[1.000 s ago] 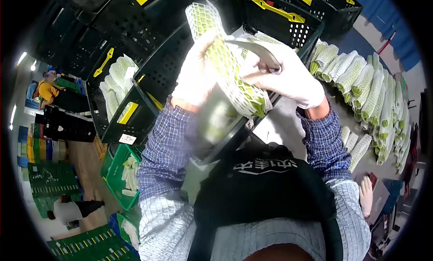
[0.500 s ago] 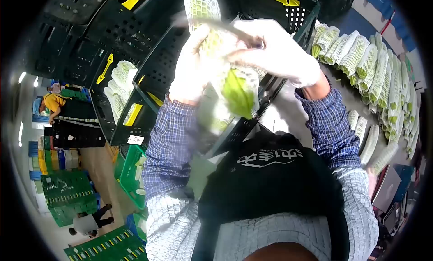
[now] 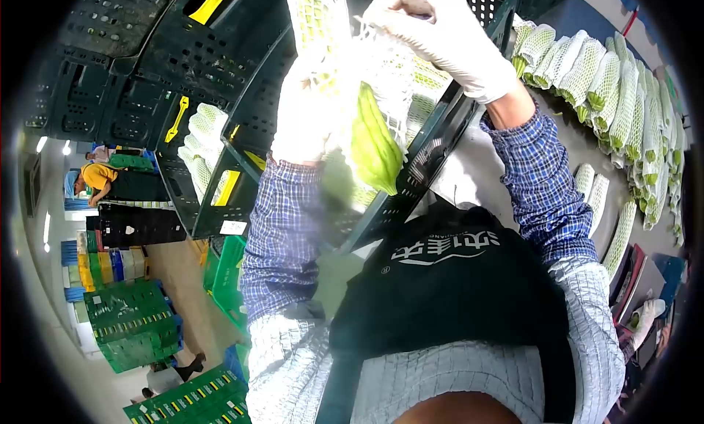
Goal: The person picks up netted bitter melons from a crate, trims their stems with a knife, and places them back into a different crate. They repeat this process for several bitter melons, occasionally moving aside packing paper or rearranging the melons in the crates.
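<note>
My left hand (image 3: 302,112), in a white glove and washed out by glare, is closed around a pale green bitter gourd (image 3: 374,147). The gourd's ridged, pointed end hangs bare toward me. A white foam net sleeve (image 3: 317,15) covers its far end, above my fist. My gloved right hand (image 3: 440,35) is raised to the right, its fingers pinched at a loose edge of white netting that hangs beside the gourd. Below both hands is a dark green crate (image 3: 433,141), with more net-sleeved gourds inside.
Many net-sleeved gourds (image 3: 598,75) lie in rows on the surface at right, with a few single ones nearer me. Another dark crate at left holds sleeved gourds (image 3: 202,141). A bright green crate (image 3: 229,277) stands lower left. People and stacked crates (image 3: 136,325) are farther off.
My right hand has moved up and away from the left hand, drawing netting with it. More of the bare gourd end shows. My left hand keeps its hold.
</note>
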Available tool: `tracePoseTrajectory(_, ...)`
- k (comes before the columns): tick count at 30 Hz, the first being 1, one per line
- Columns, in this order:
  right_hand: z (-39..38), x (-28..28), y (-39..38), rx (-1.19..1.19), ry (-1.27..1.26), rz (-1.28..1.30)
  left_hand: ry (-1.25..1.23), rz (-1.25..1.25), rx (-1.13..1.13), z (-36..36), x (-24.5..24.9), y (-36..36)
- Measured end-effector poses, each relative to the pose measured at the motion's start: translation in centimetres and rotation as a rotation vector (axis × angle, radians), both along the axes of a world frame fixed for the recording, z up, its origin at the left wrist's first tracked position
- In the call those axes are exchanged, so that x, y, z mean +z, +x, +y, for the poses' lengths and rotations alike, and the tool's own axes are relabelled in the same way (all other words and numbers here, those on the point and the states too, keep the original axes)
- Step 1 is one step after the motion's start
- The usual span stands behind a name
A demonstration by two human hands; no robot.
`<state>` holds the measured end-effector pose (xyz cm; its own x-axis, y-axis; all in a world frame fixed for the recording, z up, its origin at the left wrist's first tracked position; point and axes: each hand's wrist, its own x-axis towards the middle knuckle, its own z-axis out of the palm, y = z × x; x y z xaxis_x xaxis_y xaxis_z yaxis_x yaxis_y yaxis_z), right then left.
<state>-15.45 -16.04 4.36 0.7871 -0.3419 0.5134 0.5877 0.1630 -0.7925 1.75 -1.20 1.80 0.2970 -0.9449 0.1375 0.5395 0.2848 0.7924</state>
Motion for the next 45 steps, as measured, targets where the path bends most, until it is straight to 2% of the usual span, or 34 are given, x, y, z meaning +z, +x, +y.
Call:
tracePoseTrajectory(1,0.8,-0.1,0.0,-0.078,0.045,-0.043,-0.004,0.07,-0.042,0.0,0.2,0.0)
tracePoseTrajectory(2,0.3,0.0,-0.8,-0.232,-0.053,0.172,-0.01,0.139,-0.084,-0.1,0.6,0.0)
tracePoseTrajectory(3,0.0,0.2,-1.6,-0.214,-0.088,0.2,-0.018,0.207,-0.129,-0.1,0.9,0.0)
tracePoseTrajectory(5,-1.0,0.2,-3.3,-0.199,-0.106,0.283,0.074,-0.003,0.066,0.2,0.0,1.3)
tracePoseTrajectory(6,-0.3,1.1,-3.4,-0.239,-0.1,0.241,0.115,-0.105,0.135,-0.3,-0.2,1.6)
tracePoseTrajectory(7,0.1,1.2,-3.4,-0.378,-0.323,0.194,0.197,-0.238,0.222,0.5,1.8,-0.7)
tracePoseTrajectory(9,0.4,1.1,-3.6,-0.689,-0.7,0.128,0.122,-0.651,0.271,1.0,2.0,-1.3)
tracePoseTrajectory(10,1.3,1.2,-3.3,-0.78,-0.815,0.123,0.121,-0.703,0.269,0.8,2.6,-1.5)
tracePoseTrajectory(13,2.8,1.3,-3.3,-0.931,-1.084,0.293,0.122,-0.624,0.137,-1.8,4.5,-0.1)
tracePoseTrajectory(14,3.5,3.3,-4.6,-0.839,-1.164,0.576,0.123,-0.489,0.032,-2.9,5.2,-0.2)
tracePoseTrajectory(16,3.2,2.3,-6.6,-1.124,-1.154,0.426,0.141,-0.169,-0.175,-4.1,6.5,-2.7)
tracePoseTrajectory(17,3.1,2.6,-8.4,-0.984,-1.113,0.712,0.164,-0.005,-0.265,-4.4,7.2,-4.8)
tracePoseTrajectory(18,2.4,1.9,-9.3,-1.015,-1.023,0.786,0.2,0.153,-0.344,-4.8,7.9,-6.9)
tracePoseTrajectory(21,3.0,-1.3,-14.6,-1.013,-0.715,0.823,0.237,0.125,-0.508,-6.0,7.6,-10.1)
tracePoseTrajectory(22,3.4,-4.9,-15.5,-1.306,-0.803,0.56,0.293,0.051,-0.422,-5.8,8.2,-11.5)
tracePoseTrajectory(23,4.5,-4.4,-18.4,-1.309,-0.797,0.704,0.242,-0.034,-0.407,-5.8,7.6,-11.1)
tracePoseTrajectory(24,5.3,-4.1,-20.9,-1.263,-0.76,1.004,0.193,-0.119,-0.387,-6.0,6.8,-10.2)
tracePoseTrajectory(26,5.1,-7.5,-26.7,-1.26,-0.481,1.199,0.148,-0.28,-0.348,-5.8,5.1,-7.7)
tracePoseTrajectory(28,6.1,-8.8,-32.5,-1.355,-0.395,1.575,0.132,-0.456,-0.316,-5.2,4.4,-5.4)
tracePoseTrajectory(29,6.0,-10.6,-35.2,-1.38,-0.385,1.776,0.173,-0.367,-0.257,-5.0,3.4,-3.8)
tracePoseTrajectory(30,6.0,-13.3,-38.0,-1.401,-0.363,1.978,0.192,-0.41,-0.229,-4.8,2.8,-2.4)
tracePoseTrajectory(33,7.2,-20.3,-45.3,-1.396,-0.24,2.202,0.242,-0.419,-0.184,-4.6,1.3,1.0)
tracePoseTrajectory(35,7.4,-21.5,-47.4,-1.276,-0.113,2.337,0.271,-0.409,-0.168,-4.6,0.3,2.2)
tracePoseTrajectory(36,7.4,-22.1,-48.2,-1.229,-0.059,2.372,0.281,-0.432,-0.153,-4.5,0.0,2.4)
tracePoseTrajectory(38,7.5,-23.1,-49.4,-1.28,0.002,2.351,0.302,-0.484,-0.127,-4.5,-0.9,3.0)
tracePoseTrajectory(42,6.3,-22.3,-47.7,-1.412,-0.154,2.424,0.297,-0.437,-0.098,-4.5,-3.1,5.2)
tracePoseTrajectory(44,5.0,-19.7,-43.7,-1.561,-0.187,2.143,0.316,-0.385,-0.044,-4.5,-3.4,5.2)
tracePoseTrajectory(45,4.7,-20.8,-41.6,-1.655,-0.197,1.78,0.312,-0.368,-0.039,-4.5,-3.6,5.5)
